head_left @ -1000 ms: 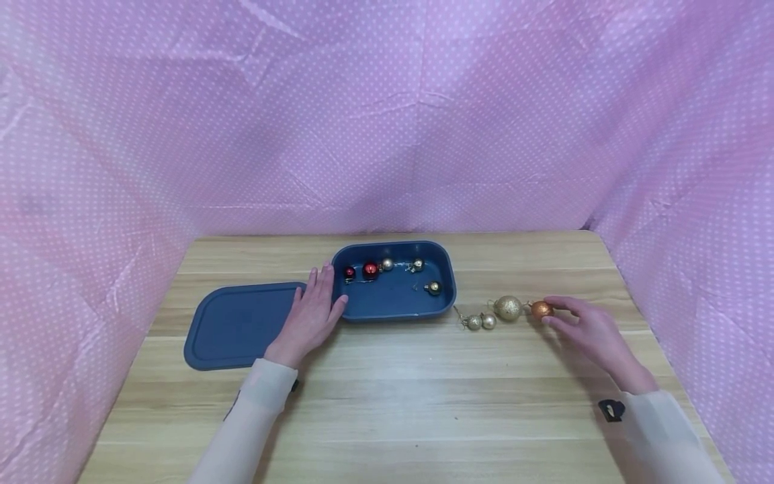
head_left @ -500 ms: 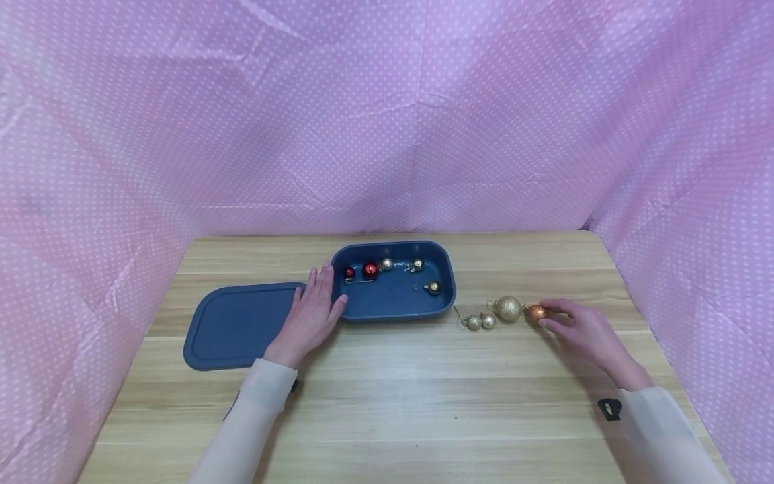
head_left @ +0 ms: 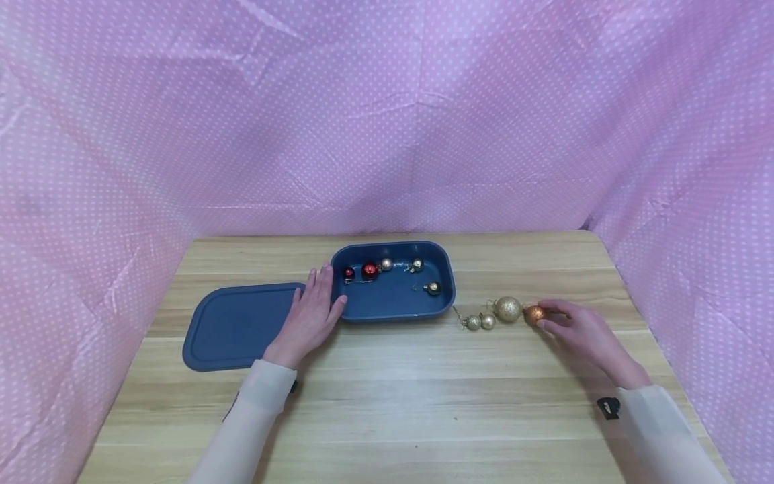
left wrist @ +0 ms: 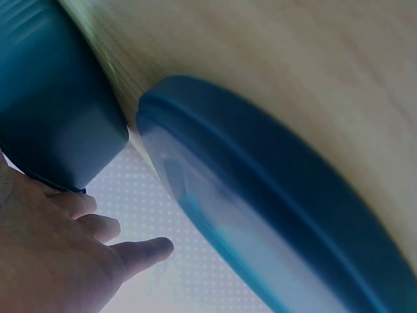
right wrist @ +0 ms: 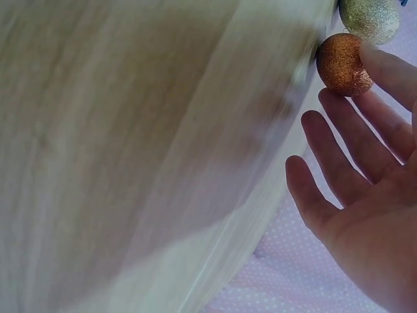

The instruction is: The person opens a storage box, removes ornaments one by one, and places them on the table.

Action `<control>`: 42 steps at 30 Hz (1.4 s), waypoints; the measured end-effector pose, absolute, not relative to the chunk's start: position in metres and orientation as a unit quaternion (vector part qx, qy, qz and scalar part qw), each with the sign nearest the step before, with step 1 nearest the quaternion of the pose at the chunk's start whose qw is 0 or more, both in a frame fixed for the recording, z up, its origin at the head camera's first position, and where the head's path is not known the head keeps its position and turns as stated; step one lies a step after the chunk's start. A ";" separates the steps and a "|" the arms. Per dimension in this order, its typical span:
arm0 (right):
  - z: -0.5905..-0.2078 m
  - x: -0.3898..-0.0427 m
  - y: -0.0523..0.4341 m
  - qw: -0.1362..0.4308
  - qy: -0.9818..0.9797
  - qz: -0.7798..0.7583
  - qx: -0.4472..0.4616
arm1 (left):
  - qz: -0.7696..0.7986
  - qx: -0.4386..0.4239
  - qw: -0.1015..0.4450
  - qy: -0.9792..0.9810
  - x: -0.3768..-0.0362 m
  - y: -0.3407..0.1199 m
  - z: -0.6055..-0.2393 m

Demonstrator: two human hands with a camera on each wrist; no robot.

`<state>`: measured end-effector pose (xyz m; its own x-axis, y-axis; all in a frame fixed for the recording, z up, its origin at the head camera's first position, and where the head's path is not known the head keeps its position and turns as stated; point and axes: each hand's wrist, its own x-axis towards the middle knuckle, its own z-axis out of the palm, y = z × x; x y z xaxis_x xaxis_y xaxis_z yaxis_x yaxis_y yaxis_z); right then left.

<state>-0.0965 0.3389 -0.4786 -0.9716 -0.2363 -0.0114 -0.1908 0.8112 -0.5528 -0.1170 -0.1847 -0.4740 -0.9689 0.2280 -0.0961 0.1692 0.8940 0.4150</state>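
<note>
My right hand [head_left: 583, 333] pinches a copper-orange glitter bauble [head_left: 535, 314] between thumb and fingertips. In the right wrist view the thumb lies on one side of that bauble [right wrist: 344, 65], with fingertips at its lower side. It sits on the table, right beside a larger gold glitter bauble [head_left: 507, 309]. Two small gold baubles [head_left: 474, 323] lie left of these. With fingers straight, my left hand [head_left: 308, 319] rests against the left wall of a blue rectangular box [head_left: 393, 316]. Inside the box are two red baubles [head_left: 369, 271] and several small gold ones [head_left: 432, 288].
A flat blue lid [head_left: 236, 329] lies left of the box, partly under the left hand in the head view. The wooden table [head_left: 423, 403] ends at a pink dotted cloth [head_left: 417, 134] at the back and sides.
My right hand has moved slightly left, bringing the orange bauble up next to the large gold one. My left hand has stayed at the box.
</note>
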 end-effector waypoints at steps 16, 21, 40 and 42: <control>-0.464 -0.094 0.336 0.040 0.947 -0.300 -0.103 | 0.201 0.096 0.074 0.972 -0.116 -0.187 -0.474; -0.457 -0.088 0.332 -0.002 0.942 -0.320 -0.096 | 0.200 0.095 0.075 0.972 -0.115 -0.188 -0.473; -0.448 -0.095 0.278 -0.184 0.902 -0.368 -0.130 | 0.210 0.102 0.073 0.970 -0.117 -0.187 -0.474; -0.444 -0.098 0.285 -0.177 0.903 -0.379 -0.101 | 0.211 0.104 0.070 0.969 -0.116 -0.186 -0.475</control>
